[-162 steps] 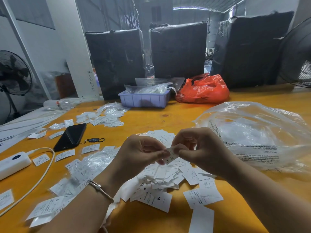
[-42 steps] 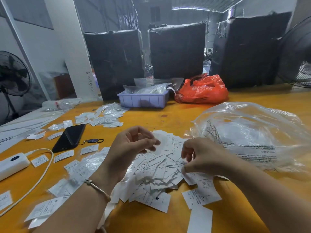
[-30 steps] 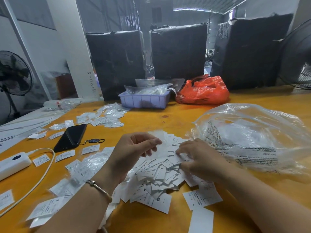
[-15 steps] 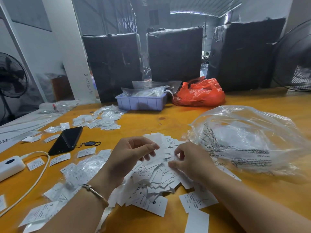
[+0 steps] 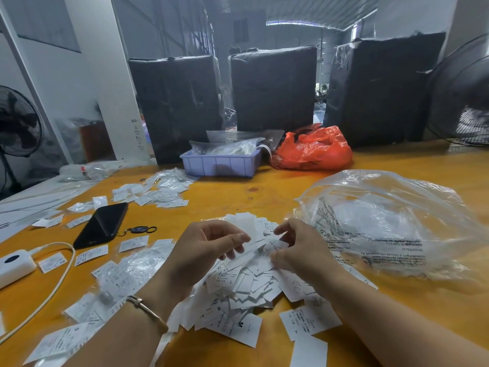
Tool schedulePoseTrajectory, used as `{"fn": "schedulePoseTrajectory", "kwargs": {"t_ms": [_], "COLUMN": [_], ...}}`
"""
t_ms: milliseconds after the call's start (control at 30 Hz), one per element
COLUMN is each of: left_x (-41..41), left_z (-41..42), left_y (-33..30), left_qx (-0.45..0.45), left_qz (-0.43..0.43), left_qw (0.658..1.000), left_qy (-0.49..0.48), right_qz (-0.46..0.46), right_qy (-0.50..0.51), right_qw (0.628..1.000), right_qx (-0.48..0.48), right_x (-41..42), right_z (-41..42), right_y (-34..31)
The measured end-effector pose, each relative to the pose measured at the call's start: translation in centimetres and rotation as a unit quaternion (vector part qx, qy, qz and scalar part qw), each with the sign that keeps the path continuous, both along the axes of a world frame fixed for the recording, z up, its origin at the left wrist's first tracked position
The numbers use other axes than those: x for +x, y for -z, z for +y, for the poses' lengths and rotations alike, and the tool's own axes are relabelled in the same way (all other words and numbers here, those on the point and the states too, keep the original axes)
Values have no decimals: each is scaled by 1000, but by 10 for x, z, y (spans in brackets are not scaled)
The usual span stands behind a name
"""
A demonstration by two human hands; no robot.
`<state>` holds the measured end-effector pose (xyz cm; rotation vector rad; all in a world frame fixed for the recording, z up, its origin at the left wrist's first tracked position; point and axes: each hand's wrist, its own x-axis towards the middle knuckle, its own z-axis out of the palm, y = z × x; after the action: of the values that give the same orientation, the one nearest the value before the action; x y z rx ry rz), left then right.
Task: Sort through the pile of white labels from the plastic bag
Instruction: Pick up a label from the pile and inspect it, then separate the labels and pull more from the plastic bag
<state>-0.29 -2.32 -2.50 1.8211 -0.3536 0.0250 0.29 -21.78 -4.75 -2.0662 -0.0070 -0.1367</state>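
Picking through pile of labels [image 5: 246, 284], both hands [image 5: 264, 250] pinching some.

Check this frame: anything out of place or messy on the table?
Mostly expected sorting clutter. Odd items: a black phone with a key fob and a white power bank with cable lie among loose white labels left of the main label pile.
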Motion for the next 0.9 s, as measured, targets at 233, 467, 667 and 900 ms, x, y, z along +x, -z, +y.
{"fn": "schedulePoseTrajectory", "kwargs": {"t_ms": [233, 467, 667, 900], "left_x": [0, -1, -1, -2], "left_z": [0, 0, -1, -1], "left_y": [0, 0, -1, -1], "left_qx": [3, 13, 15, 13], "left_qz": [1, 1, 3, 4], "left_qw": [1000, 1000, 1000, 1000], "left_qy": [-3, -4, -5, 0], "right_qz": [4, -82, -52, -142], "right_qy": [-9, 26, 22, 71], "right_qw": [998, 990, 998, 983], "right_qx": [68, -111, -31, -90], "right_x": [1, 2, 2, 1], "right_z": [-12, -14, -18, -19], "right_y": [-4, -4, -8, -16]}}
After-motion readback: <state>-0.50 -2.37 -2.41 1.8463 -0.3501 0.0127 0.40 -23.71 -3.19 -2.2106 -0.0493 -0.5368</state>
